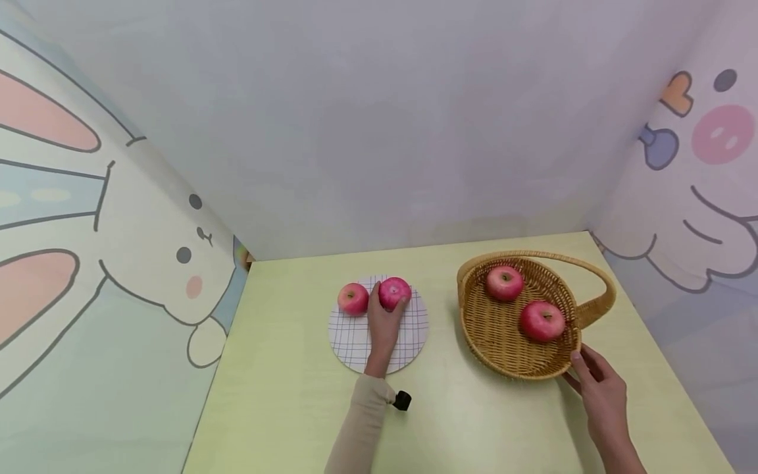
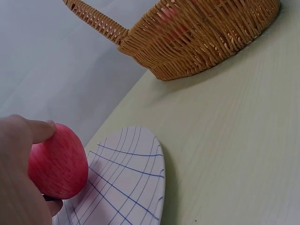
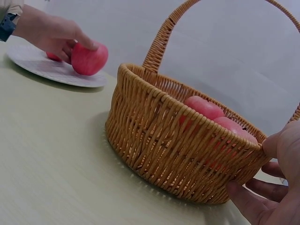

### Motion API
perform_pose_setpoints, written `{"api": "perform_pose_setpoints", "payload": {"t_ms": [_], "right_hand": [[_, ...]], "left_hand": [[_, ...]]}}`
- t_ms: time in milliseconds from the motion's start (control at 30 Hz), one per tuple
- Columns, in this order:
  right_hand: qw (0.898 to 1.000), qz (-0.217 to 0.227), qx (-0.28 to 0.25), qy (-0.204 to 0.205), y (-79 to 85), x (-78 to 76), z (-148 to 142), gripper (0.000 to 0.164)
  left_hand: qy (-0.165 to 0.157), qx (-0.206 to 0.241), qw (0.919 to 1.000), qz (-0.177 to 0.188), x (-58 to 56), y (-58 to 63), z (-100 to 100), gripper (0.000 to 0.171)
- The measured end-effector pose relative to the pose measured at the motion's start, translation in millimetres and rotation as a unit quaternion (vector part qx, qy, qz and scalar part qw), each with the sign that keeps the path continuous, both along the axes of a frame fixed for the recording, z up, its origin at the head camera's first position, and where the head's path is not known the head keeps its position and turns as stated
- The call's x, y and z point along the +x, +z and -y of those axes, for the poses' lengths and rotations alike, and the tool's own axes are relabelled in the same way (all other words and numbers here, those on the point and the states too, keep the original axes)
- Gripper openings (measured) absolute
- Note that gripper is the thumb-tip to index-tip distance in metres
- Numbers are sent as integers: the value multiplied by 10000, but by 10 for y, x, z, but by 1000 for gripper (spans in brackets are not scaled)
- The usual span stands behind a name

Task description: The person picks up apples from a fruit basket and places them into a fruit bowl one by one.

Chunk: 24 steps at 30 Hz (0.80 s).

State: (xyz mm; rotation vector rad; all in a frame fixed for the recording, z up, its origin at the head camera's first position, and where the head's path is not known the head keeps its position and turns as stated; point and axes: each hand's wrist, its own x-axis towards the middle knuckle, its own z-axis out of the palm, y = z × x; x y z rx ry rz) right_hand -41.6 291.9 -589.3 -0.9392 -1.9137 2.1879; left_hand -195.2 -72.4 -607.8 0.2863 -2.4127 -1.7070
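Note:
My left hand (image 1: 385, 322) grips a red apple (image 1: 395, 293) over the round plate (image 1: 379, 352), which is white with a blue grid pattern. Thumb and fingers lie around the apple's sides in the left wrist view. Just left of that hand, a second apple (image 1: 353, 299) sits on the plate. My right hand (image 1: 601, 388) holds the near right rim of a wicker basket (image 1: 491, 329), thumb at the rim and fingers against the outer wall. Inside the basket lie two apples, one farther back (image 1: 505, 283) and one nearer the right side (image 1: 542, 321).
The basket's arched handle (image 1: 598, 280) leans out toward the back and right. Pale yellow-green tabletop (image 1: 284, 395) lies under everything. A grey-white backdrop (image 1: 379, 131) rises behind the table, with cartoon-printed sheets on both sides.

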Motion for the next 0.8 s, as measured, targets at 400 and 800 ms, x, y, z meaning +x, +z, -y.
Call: {"api": "perform_pose_setpoints", "payload": {"t_ms": [400, 800], "right_hand": [[10000, -7, 2, -90, -7, -17, 6, 63], [9999, 56, -1, -106, -9, -17, 6, 65]], "left_hand": [[-32, 30, 9999, 115, -52, -19, 3, 85], [74, 83, 9992, 380, -68, 24, -30, 87]]}}
